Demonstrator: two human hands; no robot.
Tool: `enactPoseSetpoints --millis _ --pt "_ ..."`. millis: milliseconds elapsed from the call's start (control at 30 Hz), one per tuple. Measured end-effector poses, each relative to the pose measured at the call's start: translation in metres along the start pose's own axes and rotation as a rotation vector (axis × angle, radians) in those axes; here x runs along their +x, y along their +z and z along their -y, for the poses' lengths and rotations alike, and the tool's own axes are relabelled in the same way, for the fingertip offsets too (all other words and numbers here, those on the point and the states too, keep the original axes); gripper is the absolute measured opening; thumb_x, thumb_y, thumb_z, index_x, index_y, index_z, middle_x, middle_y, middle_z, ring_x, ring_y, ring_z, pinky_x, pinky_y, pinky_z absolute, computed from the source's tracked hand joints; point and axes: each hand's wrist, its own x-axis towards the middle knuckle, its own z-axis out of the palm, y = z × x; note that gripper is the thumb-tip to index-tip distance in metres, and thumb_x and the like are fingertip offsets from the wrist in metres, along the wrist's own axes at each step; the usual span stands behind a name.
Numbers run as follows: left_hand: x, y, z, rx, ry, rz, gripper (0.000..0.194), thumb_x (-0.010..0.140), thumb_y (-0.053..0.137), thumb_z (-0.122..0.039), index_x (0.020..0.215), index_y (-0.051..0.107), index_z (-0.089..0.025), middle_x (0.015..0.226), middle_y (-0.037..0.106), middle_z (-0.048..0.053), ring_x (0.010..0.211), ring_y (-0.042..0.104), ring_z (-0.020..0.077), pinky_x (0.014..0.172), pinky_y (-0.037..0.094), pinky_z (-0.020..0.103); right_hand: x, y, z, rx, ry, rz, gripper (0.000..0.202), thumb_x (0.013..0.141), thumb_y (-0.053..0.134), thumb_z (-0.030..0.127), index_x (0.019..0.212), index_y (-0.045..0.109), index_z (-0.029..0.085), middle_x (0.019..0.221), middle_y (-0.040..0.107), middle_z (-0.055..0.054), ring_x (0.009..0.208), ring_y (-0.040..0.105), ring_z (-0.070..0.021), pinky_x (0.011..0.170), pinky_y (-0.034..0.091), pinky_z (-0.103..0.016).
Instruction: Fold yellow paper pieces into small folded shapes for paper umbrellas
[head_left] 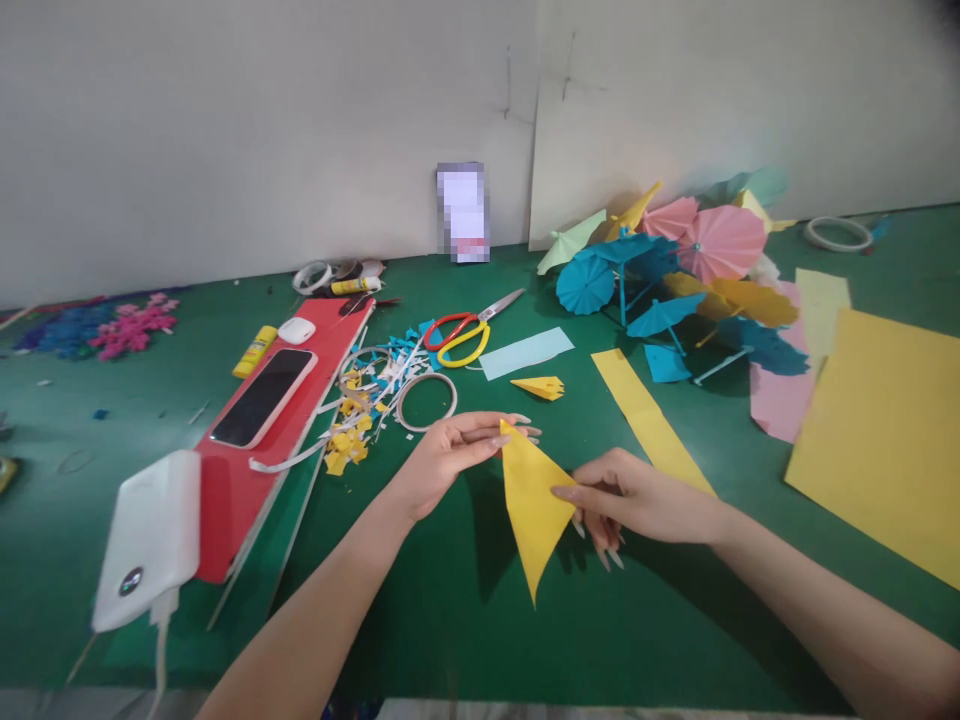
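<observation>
Between my two hands is a folded yellow paper triangle (534, 505), raised over the green table with one corner pointing down toward me. My left hand (457, 450) pinches its upper left corner between thumb and fingers. At its right corner, my right hand (626, 495) grips the edge with the thumb on top and other fingers partly behind. Just beyond lies a small folded yellow paper piece (540, 387). A yellow paper strip (649, 415) extends behind my right hand, and a light blue paper strip (526, 353) lies farther back.
Scissors (465, 335), a tape roll (426, 402) and paper scraps (349, 440) lie beyond my left hand. Leftward are a red board (225, 500), a phone (264, 397) and a white power bank (150, 540). Paper umbrellas (724, 243) and yellow sheets (892, 440) occupy the right.
</observation>
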Motion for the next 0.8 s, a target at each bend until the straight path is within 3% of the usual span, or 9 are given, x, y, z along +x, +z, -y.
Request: enactPoseSetpoints --millis 367,600,800 --pt "0.0006 -0.003 0.0001 -0.008 0.035 -0.077 0.022 0.082 0.066 -0.017 0.103 0.07 -0.02 0.106 0.072 0.006 0.106 0.063 0.02 0.092 0.046 0.027 -0.0003 -0.0006 0.0006 0.007 0.0 0.013 0.043 0.084 0.055 0.049 0.058 0.052 0.015 0.047 0.059 0.0 0.039 0.054 -0.0087 0.044 0.047 -0.018" --pt "0.0001 -0.0019 -0.0006 -0.032 0.025 -0.118 0.021 0.08 0.068 -0.018 0.101 0.07 -0.018 0.106 0.072 0.008 0.103 0.064 0.0228 0.075 0.05 0.025 0.0001 -0.0001 0.0017 0.015 0.011 0.009 0.044 0.084 0.055 0.051 0.058 0.052 0.015 0.047 0.059 -0.001 0.039 0.054 -0.0094 0.044 0.047 -0.019" --pt "0.0011 -0.002 -0.0001 -0.027 0.0 -0.178 0.024 0.075 0.073 -0.02 0.099 0.07 -0.016 0.105 0.072 0.009 0.099 0.066 0.0243 0.073 0.052 0.027 -0.0011 -0.0003 0.0024 0.004 0.016 0.002 0.045 0.083 0.056 0.053 0.057 0.053 0.016 0.047 0.059 0.0 0.039 0.055 -0.0099 0.044 0.046 -0.02"
